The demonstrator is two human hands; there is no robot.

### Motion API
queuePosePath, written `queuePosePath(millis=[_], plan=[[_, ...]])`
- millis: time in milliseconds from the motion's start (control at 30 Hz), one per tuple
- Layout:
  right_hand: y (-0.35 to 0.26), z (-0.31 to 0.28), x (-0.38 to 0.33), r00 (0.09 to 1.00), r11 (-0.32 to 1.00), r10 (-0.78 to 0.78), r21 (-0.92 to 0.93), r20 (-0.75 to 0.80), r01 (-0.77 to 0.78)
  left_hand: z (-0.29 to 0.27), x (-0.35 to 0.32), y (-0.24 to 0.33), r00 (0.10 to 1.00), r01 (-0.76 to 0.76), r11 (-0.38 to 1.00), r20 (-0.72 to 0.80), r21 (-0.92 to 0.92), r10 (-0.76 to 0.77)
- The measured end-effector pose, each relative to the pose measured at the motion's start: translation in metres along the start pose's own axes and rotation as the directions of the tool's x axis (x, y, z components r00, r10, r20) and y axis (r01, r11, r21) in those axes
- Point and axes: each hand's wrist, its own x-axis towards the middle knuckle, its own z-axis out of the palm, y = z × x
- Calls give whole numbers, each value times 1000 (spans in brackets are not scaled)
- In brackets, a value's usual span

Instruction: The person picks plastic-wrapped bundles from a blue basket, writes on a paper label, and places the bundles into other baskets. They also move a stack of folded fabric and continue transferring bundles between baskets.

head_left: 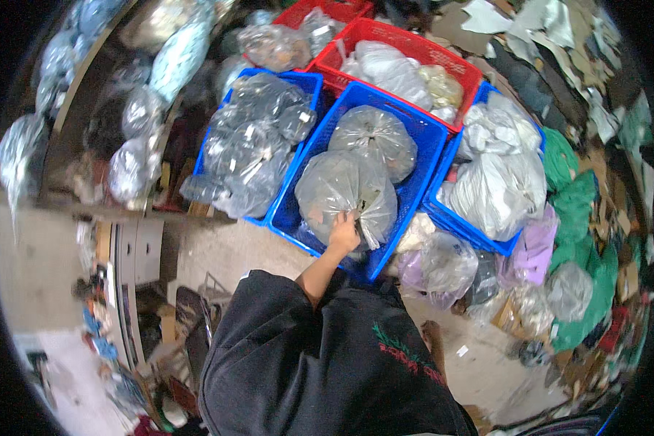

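My left hand (344, 232) reaches forward over a blue crate (419, 168). Its fingers are closed on the film of a full, clear plastic bag (325, 190), close to the gathered neck. That bag sits in the near part of the crate. Behind it, in the same crate, lies a second stuffed clear bag (380, 134) with its neck gathered on top. What fills both bags is blurred by the plastic. Of my right arm only a narrow strip of skin, perhaps my right hand (433, 343), shows low beside my dark top; its fingers cannot be made out.
To the left stands a blue crate of grey bags (248, 138); to the right, a blue crate of white bags (498, 178). A red crate (414, 45) stands behind. Loose bags (447, 265) lie on the floor at right. Wooden shelving (76, 80) with bags rises at left.
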Motion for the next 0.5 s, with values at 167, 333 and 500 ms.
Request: queuePosePath(millis=[167,333,500], plan=[[-5,-113,0,965,967,250,-21,-78,-253,33,-66,5,984,112,993,-136,-38,-116],[-76,-173,59,990,990,140,-22,-25,-141,72,-108,-38,816,550,823,301,-141,-493],[-137,-151,111,937,933,-350,94,-1,348,71,-124,-79,775,583,783,435,-216,-458]])
